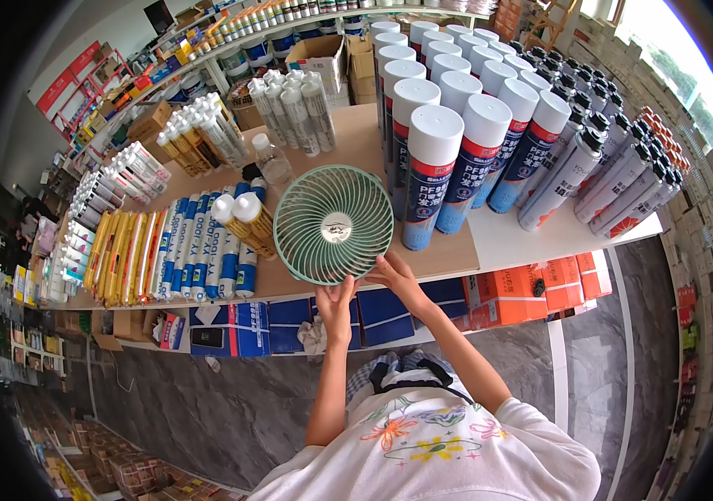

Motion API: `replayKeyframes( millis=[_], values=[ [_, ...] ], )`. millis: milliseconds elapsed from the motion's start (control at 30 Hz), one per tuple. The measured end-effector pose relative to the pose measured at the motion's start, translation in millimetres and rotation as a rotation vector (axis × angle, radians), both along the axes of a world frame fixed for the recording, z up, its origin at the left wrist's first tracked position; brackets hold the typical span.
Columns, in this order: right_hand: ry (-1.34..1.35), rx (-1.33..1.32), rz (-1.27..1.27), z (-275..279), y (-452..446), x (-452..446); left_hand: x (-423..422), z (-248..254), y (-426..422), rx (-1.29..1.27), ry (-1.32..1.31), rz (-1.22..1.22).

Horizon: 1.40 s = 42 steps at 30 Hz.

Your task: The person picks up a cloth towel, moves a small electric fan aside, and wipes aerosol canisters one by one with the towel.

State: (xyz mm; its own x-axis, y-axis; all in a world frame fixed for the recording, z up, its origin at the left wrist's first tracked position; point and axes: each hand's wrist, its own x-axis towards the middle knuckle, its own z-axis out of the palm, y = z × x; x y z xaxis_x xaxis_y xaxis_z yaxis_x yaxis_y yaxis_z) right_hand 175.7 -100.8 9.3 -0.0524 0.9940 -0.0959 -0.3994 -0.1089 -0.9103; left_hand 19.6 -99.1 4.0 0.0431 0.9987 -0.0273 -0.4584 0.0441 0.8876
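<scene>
A round green fan grille [306, 238] with curved spokes and a pale centre disc is held upright over the table's front edge. My left hand [336, 311] grips its lower rim, fingers closed against it. On the lower right of the rim, my right hand [396, 280] holds it too. To the right of the grille stand several white-capped spray cans [420, 200] with blue and red labels. Just left of it are two gold cartridges [249, 219] with white caps, and behind these a clear bottle [273, 160].
Blue and white tubes [206, 242] and yellow tubes [122, 255] line the left of the wooden table [356, 125]. Black-topped cans [561, 179] stand at the right. Blue boxes [248, 327] and orange boxes [511, 294] sit under the tabletop.
</scene>
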Motion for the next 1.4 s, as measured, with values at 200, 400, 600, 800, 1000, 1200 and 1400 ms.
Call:
replayKeyframes(
  millis=[200,400,600,800,1000,1200,1400],
  values=[
    [0.025,0.006,0.028,-5.5,3.6,-1.9,-3.2,-10.8,4.0,0.033,0.003,0.028],
    [0.045,0.063,0.017,-10.8,9.6,-2.6,-1.1,-1.8,5.8,0.023,-0.019,0.031],
    [0.011,0.05,0.022,-15.4,13.6,-3.9,-3.1,-3.0,9.4,0.05,0.008,-0.025],
    [-0.035,0.052,-0.007,-12.9,7.4,-3.7,-2.2,1.6,8.9,0.066,0.012,-0.017],
    [-0.02,0.069,-0.038,-18.4,-8.7,-1.7,-1.1,2.3,2.0,0.056,0.016,-0.043],
    [-0.157,0.076,-0.137,-15.2,-20.3,7.3,0.8,5.4,-9.0,-0.031,0.061,-0.207],
    [-0.206,0.076,-0.216,-15.9,-35.4,15.6,6.9,17.4,-19.9,-0.052,0.147,-0.335]
  ],
)
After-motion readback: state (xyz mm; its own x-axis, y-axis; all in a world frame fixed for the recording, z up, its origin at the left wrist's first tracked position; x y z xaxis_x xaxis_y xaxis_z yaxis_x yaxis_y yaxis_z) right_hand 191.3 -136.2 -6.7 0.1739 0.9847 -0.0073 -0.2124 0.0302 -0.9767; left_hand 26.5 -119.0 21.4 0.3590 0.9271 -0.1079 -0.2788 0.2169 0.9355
